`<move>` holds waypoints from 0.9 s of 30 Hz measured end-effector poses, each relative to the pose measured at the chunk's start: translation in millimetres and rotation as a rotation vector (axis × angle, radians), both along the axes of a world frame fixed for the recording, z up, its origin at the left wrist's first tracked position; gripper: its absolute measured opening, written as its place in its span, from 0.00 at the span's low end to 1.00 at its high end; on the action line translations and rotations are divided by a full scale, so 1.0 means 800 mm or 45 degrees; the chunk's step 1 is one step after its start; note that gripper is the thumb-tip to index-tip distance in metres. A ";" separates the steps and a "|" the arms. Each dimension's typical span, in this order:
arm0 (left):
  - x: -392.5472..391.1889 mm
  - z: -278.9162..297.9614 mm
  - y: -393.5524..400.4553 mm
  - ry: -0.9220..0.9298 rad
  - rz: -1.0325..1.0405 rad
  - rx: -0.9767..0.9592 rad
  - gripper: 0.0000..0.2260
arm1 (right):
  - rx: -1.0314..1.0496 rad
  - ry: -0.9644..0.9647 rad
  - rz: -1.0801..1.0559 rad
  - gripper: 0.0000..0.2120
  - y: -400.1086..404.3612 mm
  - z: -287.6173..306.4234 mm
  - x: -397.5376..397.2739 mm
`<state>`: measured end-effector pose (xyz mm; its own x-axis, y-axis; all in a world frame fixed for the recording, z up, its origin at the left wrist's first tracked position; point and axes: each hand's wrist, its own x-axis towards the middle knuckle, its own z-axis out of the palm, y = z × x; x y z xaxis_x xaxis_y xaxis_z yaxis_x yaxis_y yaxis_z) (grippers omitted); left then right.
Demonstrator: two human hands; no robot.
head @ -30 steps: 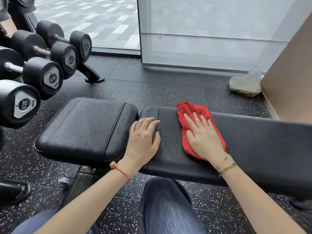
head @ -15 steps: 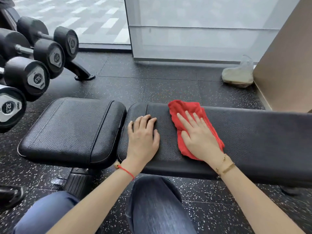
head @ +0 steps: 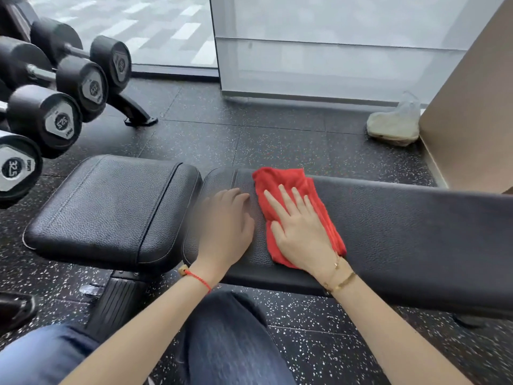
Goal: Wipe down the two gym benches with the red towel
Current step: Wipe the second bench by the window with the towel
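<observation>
A black padded gym bench lies across the view: a square seat pad point(head: 111, 209) at the left and a long back pad point(head: 410, 237) running off to the right. The red towel point(head: 280, 179) lies folded on the left end of the long pad. My right hand point(head: 298, 232) presses flat on the towel with its fingers spread. My left hand point(head: 224, 229) rests flat on the bare pad just left of the towel, fingers together, blurred by motion. Only one bench is in view.
A rack of black dumbbells point(head: 44, 123) stands at the left, its foot point(head: 136, 112) on the speckled rubber floor. A plastic bag point(head: 394, 126) lies by the tan wall point(head: 477, 107) at the back right. A glass partition point(head: 333, 45) stands behind. My knee point(head: 227, 337) is below the bench.
My right hand and the towel have slid a little leftwards along the pad, closer to my left hand. The view has shifted slightly.
</observation>
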<state>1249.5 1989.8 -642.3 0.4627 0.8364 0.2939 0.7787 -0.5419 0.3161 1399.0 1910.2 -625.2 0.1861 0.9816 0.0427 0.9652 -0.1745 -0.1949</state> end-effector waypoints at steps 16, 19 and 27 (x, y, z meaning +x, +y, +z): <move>0.000 0.000 -0.007 0.033 -0.016 -0.034 0.20 | -0.043 0.022 -0.227 0.29 0.025 0.005 0.048; 0.001 -0.001 -0.007 0.021 -0.017 -0.031 0.20 | 0.004 0.004 -0.016 0.29 -0.005 0.000 0.006; -0.003 -0.002 -0.004 0.000 -0.035 -0.025 0.20 | 0.027 0.029 -0.026 0.29 -0.055 -0.001 0.055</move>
